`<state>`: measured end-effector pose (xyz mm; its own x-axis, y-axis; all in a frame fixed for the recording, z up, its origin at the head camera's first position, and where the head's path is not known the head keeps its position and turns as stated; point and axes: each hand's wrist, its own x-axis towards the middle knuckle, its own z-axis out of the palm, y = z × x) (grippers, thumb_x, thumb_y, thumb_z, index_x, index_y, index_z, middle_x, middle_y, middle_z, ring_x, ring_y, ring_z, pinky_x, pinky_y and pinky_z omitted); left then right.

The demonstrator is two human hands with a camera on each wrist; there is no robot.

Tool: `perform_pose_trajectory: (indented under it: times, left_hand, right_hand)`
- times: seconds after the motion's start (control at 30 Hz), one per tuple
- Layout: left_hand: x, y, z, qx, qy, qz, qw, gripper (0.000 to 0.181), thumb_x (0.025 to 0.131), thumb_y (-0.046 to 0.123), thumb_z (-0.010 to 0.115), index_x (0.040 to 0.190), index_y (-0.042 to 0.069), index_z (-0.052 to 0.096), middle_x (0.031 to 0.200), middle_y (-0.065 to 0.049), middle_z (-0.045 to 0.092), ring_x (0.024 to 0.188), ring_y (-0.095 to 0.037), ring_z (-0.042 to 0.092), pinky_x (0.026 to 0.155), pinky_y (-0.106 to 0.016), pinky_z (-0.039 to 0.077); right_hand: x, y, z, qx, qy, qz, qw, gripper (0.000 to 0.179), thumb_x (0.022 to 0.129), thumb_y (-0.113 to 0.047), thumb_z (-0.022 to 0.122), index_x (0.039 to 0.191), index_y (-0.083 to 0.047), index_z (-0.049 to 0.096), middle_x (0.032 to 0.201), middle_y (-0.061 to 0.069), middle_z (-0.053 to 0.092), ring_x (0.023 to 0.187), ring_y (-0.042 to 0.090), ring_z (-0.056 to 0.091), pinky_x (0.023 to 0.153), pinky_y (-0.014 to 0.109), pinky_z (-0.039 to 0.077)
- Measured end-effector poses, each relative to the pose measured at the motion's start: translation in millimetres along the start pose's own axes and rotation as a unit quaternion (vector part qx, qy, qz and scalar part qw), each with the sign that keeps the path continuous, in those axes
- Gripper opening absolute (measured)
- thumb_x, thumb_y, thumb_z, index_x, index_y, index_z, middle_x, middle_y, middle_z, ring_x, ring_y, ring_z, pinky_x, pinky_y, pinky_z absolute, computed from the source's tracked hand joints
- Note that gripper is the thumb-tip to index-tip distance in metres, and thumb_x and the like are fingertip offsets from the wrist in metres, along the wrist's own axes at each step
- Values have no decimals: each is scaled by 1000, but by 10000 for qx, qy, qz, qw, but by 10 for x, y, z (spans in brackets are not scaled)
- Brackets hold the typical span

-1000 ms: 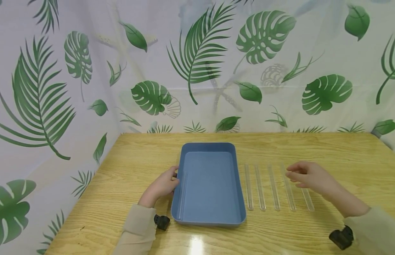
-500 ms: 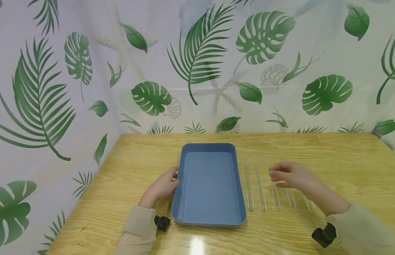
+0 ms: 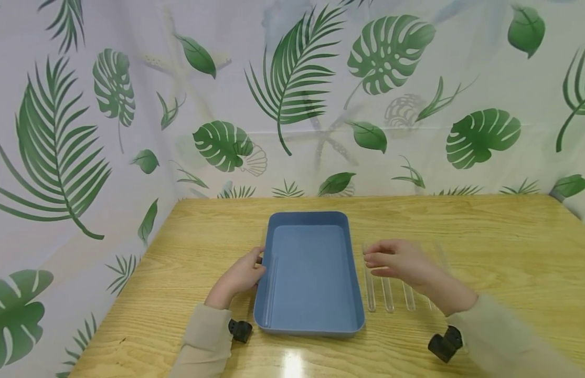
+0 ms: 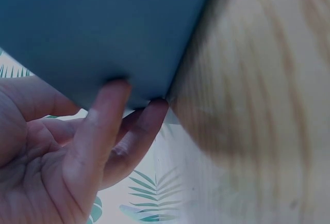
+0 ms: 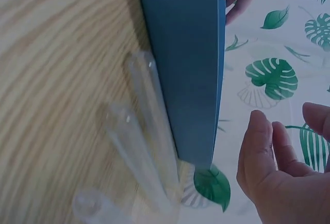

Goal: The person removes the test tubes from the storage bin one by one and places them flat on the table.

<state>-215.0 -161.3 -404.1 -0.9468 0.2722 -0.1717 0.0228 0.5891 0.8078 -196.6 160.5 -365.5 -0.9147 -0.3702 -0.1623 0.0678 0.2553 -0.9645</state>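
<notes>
My left hand grips the left wall of a blue rectangular tray. In the left wrist view its fingers press the tray's outer side, while the thumb goes behind the wall. A clear test tube lies lengthwise inside the tray along its left wall. My right hand, with nothing in its loosely bent fingers, is over the upper part of the test tubes lying right of the tray. Nearest the tray is a clear tube, and beside it another tube. The hand and forearm partly cover the row.
The wooden table extends around the tray, with a leaf-printed cloth behind and at the left. Several tubes lie side by side, including a third tube farther right. A black wrist camera sits on the right sleeve.
My right hand has moved left across the row, from above the tubes at the right end to the one nearest the tray. The left hand and tray have stayed in place.
</notes>
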Motion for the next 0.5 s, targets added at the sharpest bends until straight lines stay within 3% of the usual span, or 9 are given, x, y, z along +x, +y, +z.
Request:
perform_pose_trajectory:
  times: [0.5]
  left_hand:
    - [-8,9,2,21,23,20,10000,48,91,3,38,138,1,25,120,-26,44,87,-26,55,58,-34,48]
  right_hand:
    - [156,-18,417,523,-661,124,9964,46,90,-10,49,122,19,34,117,29,45,101,29,52,84,34,44]
